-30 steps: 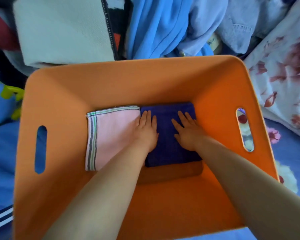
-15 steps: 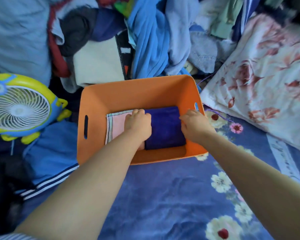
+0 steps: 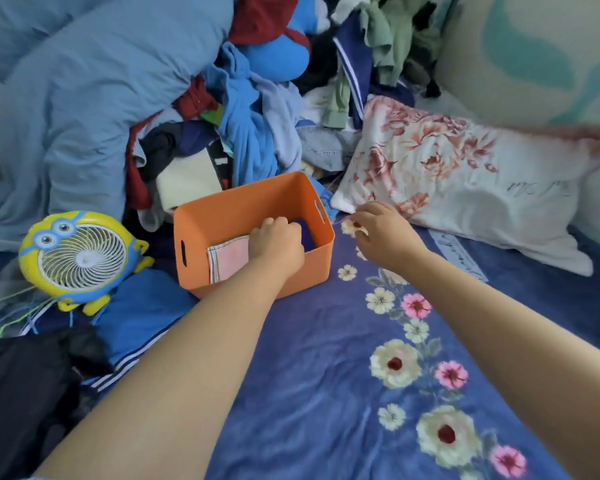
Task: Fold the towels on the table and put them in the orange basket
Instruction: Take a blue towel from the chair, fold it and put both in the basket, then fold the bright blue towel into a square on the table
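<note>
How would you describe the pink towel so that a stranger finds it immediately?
Look for the orange basket on the blue floral blanket. Inside, on its left side, lies the folded pink towel, beside a dark blue towel. Only the pink towel has a striped edge.

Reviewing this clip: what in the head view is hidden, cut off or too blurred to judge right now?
- Dark blue towel in the orange basket: mostly hidden by the left hand and the basket's near wall.
- Pink towel: its right part is covered by the left hand.
- Left hand's fingers: curled away, so contact with the towels is unclear.
- Right hand: motion-blurred; grip unclear.
- Floral pillow: far end blurred.
</note>
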`<state>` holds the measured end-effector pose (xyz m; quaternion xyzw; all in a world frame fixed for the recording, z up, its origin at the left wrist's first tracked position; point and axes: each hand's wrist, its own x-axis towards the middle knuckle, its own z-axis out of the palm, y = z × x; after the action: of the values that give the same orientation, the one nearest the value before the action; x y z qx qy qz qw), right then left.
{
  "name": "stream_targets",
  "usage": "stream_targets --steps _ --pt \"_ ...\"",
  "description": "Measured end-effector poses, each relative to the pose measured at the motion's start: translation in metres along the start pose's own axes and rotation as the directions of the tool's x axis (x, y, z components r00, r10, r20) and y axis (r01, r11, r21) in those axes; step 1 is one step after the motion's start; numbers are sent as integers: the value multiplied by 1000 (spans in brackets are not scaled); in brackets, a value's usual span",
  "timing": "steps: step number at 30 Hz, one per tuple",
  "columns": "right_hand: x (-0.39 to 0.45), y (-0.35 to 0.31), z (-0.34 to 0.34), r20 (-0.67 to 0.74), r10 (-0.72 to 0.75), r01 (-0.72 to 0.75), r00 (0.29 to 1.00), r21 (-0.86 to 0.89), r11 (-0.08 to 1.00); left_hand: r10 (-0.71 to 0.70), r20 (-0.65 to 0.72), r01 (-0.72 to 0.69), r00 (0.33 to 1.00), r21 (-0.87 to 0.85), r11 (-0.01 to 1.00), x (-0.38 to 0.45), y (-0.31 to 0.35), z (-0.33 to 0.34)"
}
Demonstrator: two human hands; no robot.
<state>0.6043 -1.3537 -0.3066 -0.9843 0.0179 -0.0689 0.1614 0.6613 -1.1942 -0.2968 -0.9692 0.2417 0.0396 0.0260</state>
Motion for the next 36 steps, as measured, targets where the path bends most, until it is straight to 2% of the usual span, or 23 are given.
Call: stream_targets --steps 3,7,12,15,18,25,28,29,33,36 --pt "-58 -4 -37 -70 72 -75 995 -32 997 68 -51 -68 996 18 998 -38 28 -28" --pt "-165 -9 -83 -170 194 -206 966 -53 977 236 -89 -233 968 46 971 -103 88 -58" --pt "-293 6 -136 -272 359 -397 893 -98 913 444 -104 -443 890 38 896 -173 182 -87" --pt "-379 21 -178 -341 483 -546 806 -116 829 587 -147 -591 796 22 806 -220 256 -107" --pt "-472 36 -222 -432 578 -682 692 -131 719 725 -201 -734 659 37 678 -275 339 -126" --pt "-678 57 -304 -612 682 -883 400 -58 466 891 -275 -912 362 95 400 -415 517 -153" --pt "-749 73 -326 -623 705 -913 338 -34 408 922 -284 -948 263 103 302 -469 582 -154" --pt "-793 80 -339 -643 707 -932 295 -29 362 932 -293 -962 215 99 253 -504 620 -157" --pt "-887 100 -364 -643 725 -955 245 -32 295 943 -315 -985 110 93 146 -577 699 -159" --pt "-961 117 -382 -651 738 -973 174 0 229 946 -323 -997 35 59 57 -630 754 -157"
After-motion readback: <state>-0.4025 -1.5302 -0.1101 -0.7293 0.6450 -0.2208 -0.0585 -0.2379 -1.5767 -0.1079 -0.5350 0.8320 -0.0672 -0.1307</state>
